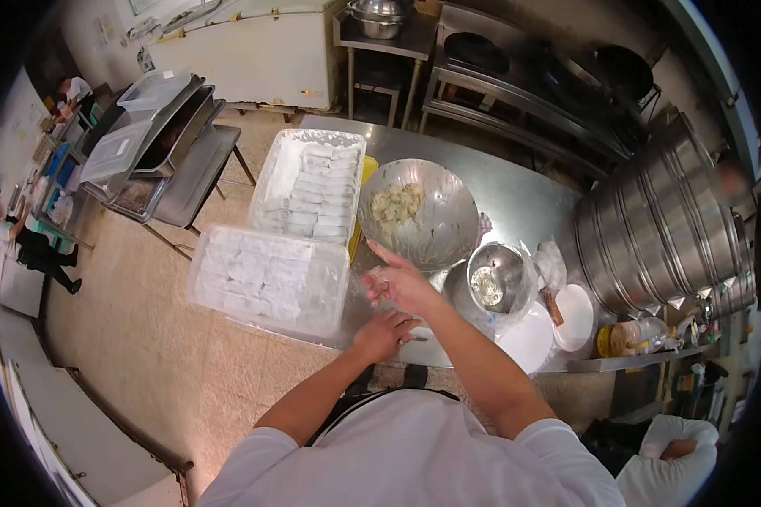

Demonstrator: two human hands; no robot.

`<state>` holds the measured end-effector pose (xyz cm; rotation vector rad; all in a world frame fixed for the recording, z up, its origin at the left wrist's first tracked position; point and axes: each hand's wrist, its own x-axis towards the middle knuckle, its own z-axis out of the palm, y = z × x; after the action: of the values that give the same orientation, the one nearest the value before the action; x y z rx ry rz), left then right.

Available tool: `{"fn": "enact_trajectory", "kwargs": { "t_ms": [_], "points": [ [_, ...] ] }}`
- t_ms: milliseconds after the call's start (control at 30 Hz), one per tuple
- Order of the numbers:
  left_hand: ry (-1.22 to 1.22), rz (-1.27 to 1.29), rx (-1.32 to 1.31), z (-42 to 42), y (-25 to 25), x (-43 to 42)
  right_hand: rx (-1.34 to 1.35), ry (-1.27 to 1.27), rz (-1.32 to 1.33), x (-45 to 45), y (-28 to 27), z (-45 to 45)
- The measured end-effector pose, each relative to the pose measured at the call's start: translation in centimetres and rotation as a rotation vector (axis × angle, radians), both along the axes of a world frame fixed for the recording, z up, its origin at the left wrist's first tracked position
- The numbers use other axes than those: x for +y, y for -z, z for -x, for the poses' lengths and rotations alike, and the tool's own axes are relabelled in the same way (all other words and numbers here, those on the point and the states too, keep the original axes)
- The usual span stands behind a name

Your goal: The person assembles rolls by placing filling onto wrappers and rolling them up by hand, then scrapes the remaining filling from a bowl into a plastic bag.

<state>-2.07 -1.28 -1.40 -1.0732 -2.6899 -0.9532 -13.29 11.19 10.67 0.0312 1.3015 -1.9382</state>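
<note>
My right hand (404,287) is raised over the near side of the steel table, its fingers apart, with pale sticky bits on them. Below it, at the table's front edge, my left hand (383,336) has its fingers bent together; whatever lies under them is hidden. Beyond my right hand stands a large steel mixing bowl (448,198), with a lump of pale, green-flecked filling (397,205) on its left side. To the left, a white plastic tub (271,156) holds rows of white floury rolls (323,188). A second translucent tub (196,283) nearer me holds similar white pieces.
A smaller steel bowl (509,269) sits right of my hands, beside white round plates (528,338) and a wooden-handled tool (553,306). Tall stacked steamers (659,220) and an oil bottle (638,336) occupy the right side. Other people (34,241) are at the left and lower right.
</note>
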Motion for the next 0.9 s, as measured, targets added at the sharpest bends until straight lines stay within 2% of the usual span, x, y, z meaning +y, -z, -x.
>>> {"fn": "enact_trajectory", "kwargs": {
  "t_ms": [67, 167, 267, 367, 467, 567, 667, 767, 900],
  "points": [
    [0.017, -0.041, 0.000, 0.0, -0.2, -0.2, 0.099, -0.046, -0.049, 2.7, 1.2, -1.0],
    [0.041, -0.054, -0.068, -0.2, -0.9, -0.5, 0.795, -0.249, -0.724, 7.4, 1.2, -4.0],
    [0.028, -0.066, -0.111, -0.4, -1.4, -0.4, 1.336, -0.507, -1.347, 11.7, 2.6, -7.7],
    [0.027, -0.096, -0.085, -0.4, -1.0, -0.3, 1.473, -0.786, -1.569, 13.2, 2.8, -9.7],
    [0.023, -0.018, -0.087, -0.6, -1.2, -0.4, 1.742, -0.824, -1.584, 13.6, 4.2, -10.1],
    [0.016, -0.070, -0.044, -0.6, -1.2, -0.3, 1.851, -0.840, -1.562, 13.4, 6.3, -9.8],
    [0.020, -0.071, -0.028, -0.6, -1.0, -0.3, 1.857, -0.937, -1.626, 13.1, 5.5, -9.9],
    [0.021, -0.085, -0.039, -0.6, -1.3, -0.3, 1.885, -0.882, -1.614, 15.8, 6.6, -10.9],
    [0.013, -0.098, -0.042, -0.6, -1.5, -0.2, 1.760, -0.796, -1.579, 17.6, 4.9, -11.9]
  ]
}}
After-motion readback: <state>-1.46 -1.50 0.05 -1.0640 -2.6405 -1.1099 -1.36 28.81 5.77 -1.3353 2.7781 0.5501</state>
